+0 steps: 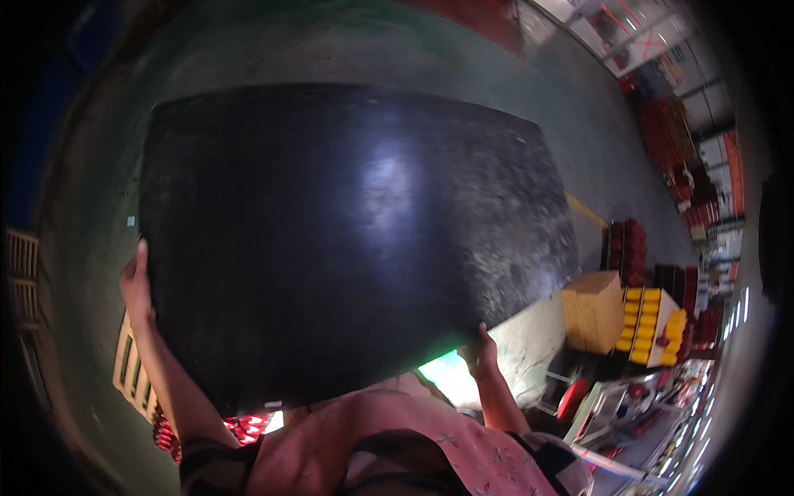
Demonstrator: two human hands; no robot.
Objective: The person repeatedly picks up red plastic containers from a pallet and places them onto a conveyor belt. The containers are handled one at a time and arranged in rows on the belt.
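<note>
A large black sheet (pixel 289 240), stiff and smooth with a bright glare on it, spreads across most of the view in front of my body. On its left edge my left hand (pixel 136 285) is closed, thumb along the rim and fingers mostly hidden. My right hand (pixel 481 354) grips the near edge toward the right, its thumb on top and the other fingers largely out of sight below. Whatever lies directly under the sheet is covered by it.
Shiny red parts (pixel 248 427) and a wooden pallet (pixel 131 368) show at the lower left. To the right stand a cardboard box (pixel 591 310), stacked yellow parts (pixel 649 326), and a work table (pixel 620 417). Green floor (pixel 289 50) surrounds the sheet.
</note>
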